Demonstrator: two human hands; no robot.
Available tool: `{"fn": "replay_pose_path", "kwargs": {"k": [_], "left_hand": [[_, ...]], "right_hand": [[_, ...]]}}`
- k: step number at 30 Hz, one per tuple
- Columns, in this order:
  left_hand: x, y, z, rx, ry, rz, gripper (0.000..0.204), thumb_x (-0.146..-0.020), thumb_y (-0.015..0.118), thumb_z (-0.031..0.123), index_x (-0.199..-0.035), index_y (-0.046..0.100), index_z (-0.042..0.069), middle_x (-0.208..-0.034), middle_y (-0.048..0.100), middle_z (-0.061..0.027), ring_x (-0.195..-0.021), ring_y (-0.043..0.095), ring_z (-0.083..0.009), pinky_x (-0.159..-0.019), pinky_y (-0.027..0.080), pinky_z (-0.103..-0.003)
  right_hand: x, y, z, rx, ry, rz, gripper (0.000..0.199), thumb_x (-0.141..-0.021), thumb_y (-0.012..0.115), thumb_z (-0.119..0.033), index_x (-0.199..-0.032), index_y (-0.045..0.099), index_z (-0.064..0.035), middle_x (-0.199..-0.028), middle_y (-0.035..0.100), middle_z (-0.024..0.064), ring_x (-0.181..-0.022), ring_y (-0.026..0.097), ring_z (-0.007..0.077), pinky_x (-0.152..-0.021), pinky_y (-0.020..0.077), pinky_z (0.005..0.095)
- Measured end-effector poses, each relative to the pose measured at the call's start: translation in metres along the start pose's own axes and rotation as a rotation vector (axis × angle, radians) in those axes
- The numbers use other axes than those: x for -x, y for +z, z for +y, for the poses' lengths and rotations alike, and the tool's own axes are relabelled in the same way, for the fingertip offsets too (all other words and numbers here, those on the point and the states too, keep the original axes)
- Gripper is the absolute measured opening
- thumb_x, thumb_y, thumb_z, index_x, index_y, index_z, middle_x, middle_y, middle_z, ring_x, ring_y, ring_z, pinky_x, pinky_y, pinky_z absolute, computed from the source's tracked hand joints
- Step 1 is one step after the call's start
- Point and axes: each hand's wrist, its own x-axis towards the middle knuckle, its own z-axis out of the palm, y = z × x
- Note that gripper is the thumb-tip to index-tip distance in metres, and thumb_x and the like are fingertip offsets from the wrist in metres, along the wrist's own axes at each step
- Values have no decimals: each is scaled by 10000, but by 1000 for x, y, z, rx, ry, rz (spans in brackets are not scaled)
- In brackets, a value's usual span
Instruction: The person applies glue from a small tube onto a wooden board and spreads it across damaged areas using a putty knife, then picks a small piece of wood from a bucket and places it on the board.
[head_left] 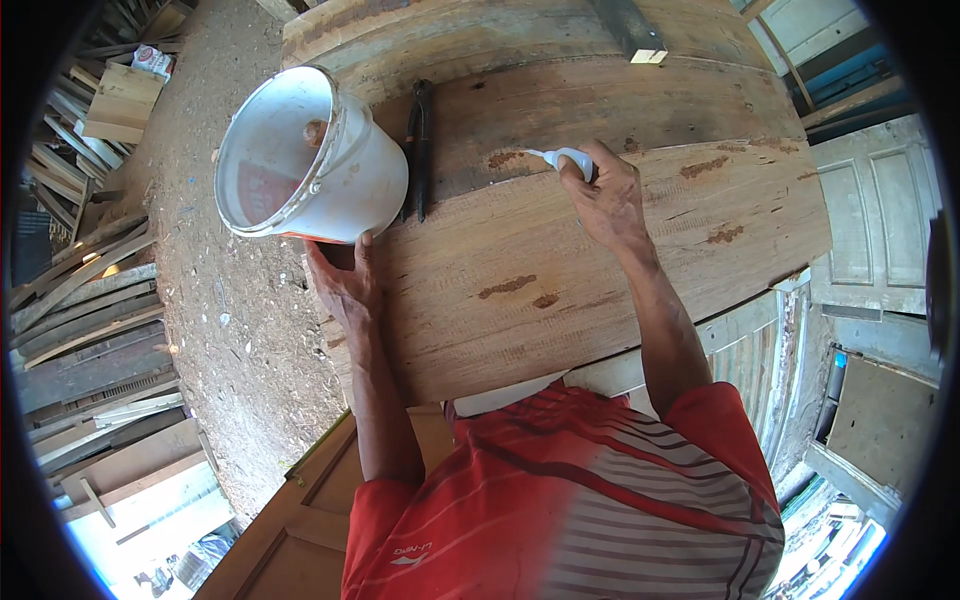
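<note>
My right hand (610,205) is closed round a small white squeeze bottle (572,160) with a thin nozzle. The nozzle points left, at a reddish-brown patch (507,159) on the wooden boards (600,270). My left hand (345,290) grips the lower side of a white plastic bucket (375,170), its thumb against the wall and other fingers partly hidden underneath. The bucket leans, its mouth turned to the left, and a small brownish thing (315,131) shows inside. Beside the bucket lie black-handled pincers (421,150).
More brown patches (508,287) dot the boards. A dark wooden beam (632,30) lies across their far side. Stacked scrap timber (90,310) lines the left, beyond a littered dirt floor (220,300). A brown panelled door (310,530) is below left, and pale panelled doors (880,220) stand at right.
</note>
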Motion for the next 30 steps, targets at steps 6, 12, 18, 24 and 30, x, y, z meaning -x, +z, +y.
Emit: {"fn": "replay_pose_path", "kwargs": {"k": [6,12,18,24,30], "left_hand": [[0,0,-2,10,-26,-15,919,-905,776,525,-1520,412,-53,-1395,579,-298,-1299,571,-426,-1082,460,-484],[1,-1,1,-6,-15,-14,909,-910,774,515,-1520,412,-53,-1400,577,-297,-1298,571,-425,-1078,460,-485],[0,-1,2,29,-26,-28,918,-903,783,506,-1526,403,-51,-1404,573,-300,-1311,562,-425,-1094,445,-487],[0,1,0,16,19,-8,933,-914,754,550,-1525,403,-62,-1411,567,-304,-1309,566,-422,-1088,450,-482],[1,1,-4,-3,22,-5,971,-909,749,574,-1524,389,-85,-1430,544,-322,-1342,535,-438,-1115,430,-489]], "right_hand": [[-1,-3,-7,22,50,-36,202,-958,709,-195,-984,661,0,-844,711,167,-725,685,239,-673,539,385],[-3,-3,-7,20,37,-19,201,-958,708,-192,-972,658,3,-843,702,171,-716,673,236,-673,532,385],[-4,-2,-6,24,21,-23,213,-952,715,-200,-989,666,4,-844,703,175,-711,669,241,-678,532,382],[-5,-6,-8,25,27,-23,225,-950,718,-208,-990,672,8,-846,705,176,-709,671,249,-681,533,384],[-4,-5,-1,8,1,-9,229,-978,697,-206,-948,613,5,-769,623,104,-682,552,139,-634,492,348]]}}
